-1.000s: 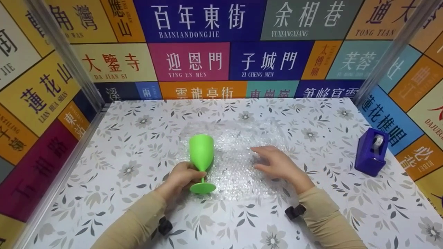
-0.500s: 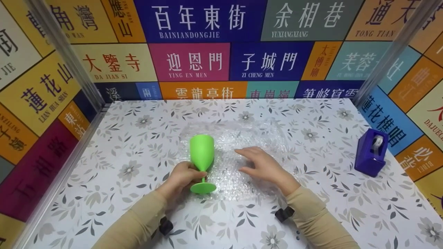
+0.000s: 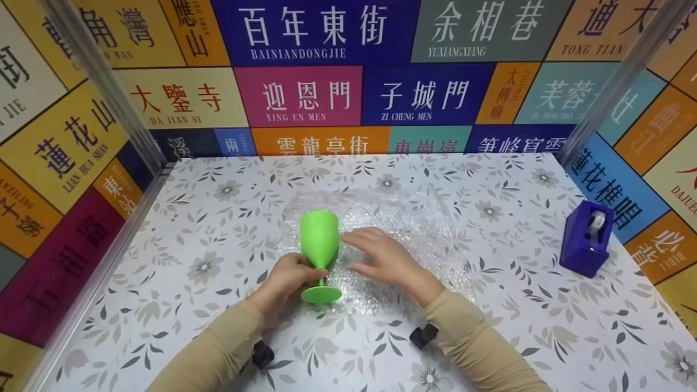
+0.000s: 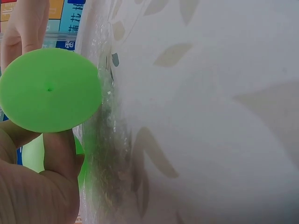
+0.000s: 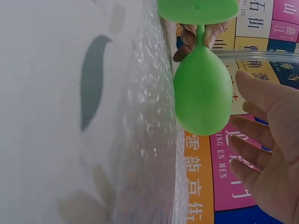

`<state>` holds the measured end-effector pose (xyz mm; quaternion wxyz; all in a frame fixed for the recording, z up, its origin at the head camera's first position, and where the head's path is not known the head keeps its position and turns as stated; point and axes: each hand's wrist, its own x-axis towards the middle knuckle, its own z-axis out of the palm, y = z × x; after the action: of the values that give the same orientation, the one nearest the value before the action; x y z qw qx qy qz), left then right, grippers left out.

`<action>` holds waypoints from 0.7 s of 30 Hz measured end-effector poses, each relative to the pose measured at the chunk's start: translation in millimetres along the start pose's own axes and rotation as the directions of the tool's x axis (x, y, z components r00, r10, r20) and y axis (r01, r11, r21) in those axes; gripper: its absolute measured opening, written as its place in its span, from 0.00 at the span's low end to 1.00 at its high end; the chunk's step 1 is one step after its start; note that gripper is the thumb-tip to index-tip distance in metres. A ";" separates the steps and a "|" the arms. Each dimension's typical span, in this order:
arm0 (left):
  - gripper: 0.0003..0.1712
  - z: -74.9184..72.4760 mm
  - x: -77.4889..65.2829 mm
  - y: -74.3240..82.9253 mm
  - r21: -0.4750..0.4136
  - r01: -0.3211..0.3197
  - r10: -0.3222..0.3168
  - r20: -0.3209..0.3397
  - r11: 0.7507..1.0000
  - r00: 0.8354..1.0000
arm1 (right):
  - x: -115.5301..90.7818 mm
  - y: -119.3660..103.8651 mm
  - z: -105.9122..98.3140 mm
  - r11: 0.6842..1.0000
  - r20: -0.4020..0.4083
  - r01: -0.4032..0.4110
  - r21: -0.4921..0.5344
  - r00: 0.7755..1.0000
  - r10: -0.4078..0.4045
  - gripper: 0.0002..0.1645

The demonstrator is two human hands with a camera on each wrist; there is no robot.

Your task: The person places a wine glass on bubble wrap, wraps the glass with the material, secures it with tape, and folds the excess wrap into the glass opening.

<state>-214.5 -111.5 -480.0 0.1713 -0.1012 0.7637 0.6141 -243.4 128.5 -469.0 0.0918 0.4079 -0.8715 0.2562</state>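
Note:
A bright green goblet (image 3: 319, 235) lies over the left part of a sheet of bubble wrap (image 3: 397, 218), its bowl pointing away and its round foot toward the person. My left hand (image 3: 286, 277) pinches the goblet's stem between thumb and fingers. In the left wrist view the goblet's foot (image 4: 49, 91) covers part of that hand. To the right of the bowl, my right hand (image 3: 384, 258) hovers over the bubble wrap with fingers spread and nothing in them. The right wrist view shows its fingers (image 5: 252, 149) loosely bent beside the goblet's bowl (image 5: 203, 93).
A purple tape dispenser (image 3: 587, 239) stands at the right edge of the table. The tabletop (image 3: 179, 321) has a grey floral print. Panels with Chinese lettering (image 3: 297, 95) wall the back and sides, with clear corner posts (image 3: 109, 87).
My right hand has moved left across the bubble wrap and come close to the goblet's bowl. The left hand and the goblet have hardly moved.

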 end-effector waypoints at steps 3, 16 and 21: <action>0.19 -0.4 0.1 -0.1 -0.001 -0.010 0.010 0.007 1.000 1.000 | 5.2 -2.9 4.5 1.000 0.001 0.006 -0.018 1.000 -0.006 0.36; 0.15 1.6 4.2 -1.1 0.034 -0.034 0.034 -0.008 0.999 0.999 | 18.1 -12.2 16.9 0.995 0.010 0.006 -0.103 1.000 -0.005 0.36; 0.16 1.6 3.4 -1.2 0.034 -0.028 0.028 -0.007 0.999 1.000 | 22.5 -16.4 19.5 0.992 0.066 -0.011 -0.124 0.998 0.019 0.36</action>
<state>-217.0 -110.0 -482.7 0.1614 -0.0898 0.7761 0.6030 -244.6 94.6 -471.2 0.0855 0.4033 -0.8913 0.1887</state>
